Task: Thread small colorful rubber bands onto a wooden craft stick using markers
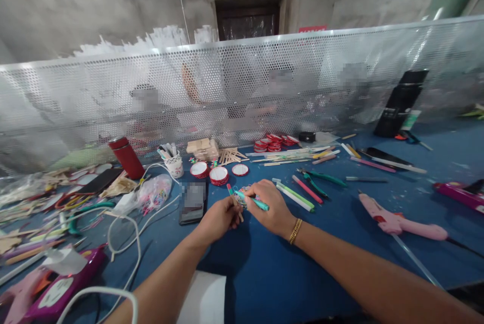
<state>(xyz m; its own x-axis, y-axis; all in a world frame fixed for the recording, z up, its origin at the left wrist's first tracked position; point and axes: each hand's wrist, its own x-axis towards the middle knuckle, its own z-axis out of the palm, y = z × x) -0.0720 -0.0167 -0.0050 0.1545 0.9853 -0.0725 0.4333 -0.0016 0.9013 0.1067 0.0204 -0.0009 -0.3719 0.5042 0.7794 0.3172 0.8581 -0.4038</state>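
Note:
My left hand [218, 220] is closed in a pinch around a thin wooden stick [230, 190] whose upper end is coloured red. In my right hand [271, 208] a teal marker pen [261, 204] is gripped, its tip pointing left towards the stick. Whether the tip touches the stick I cannot tell. Behind and partly under the hands lies a small heap of colourful bits [242, 197], too small to name. Close to my right hand are a green-and-white marker [297, 195] and a pink marker [307, 189]. A dark phone [192, 203] lies left of my left hand.
Pink glue gun [397, 220] and teal-handled pliers [315, 183] lie on the right. Round red-rimmed tins [218, 176], a pen cup [174, 165] and a red flask [126, 157] stand further back. A white cable [138, 243] loops across the left. A perforated metal screen [242, 92] bounds the table.

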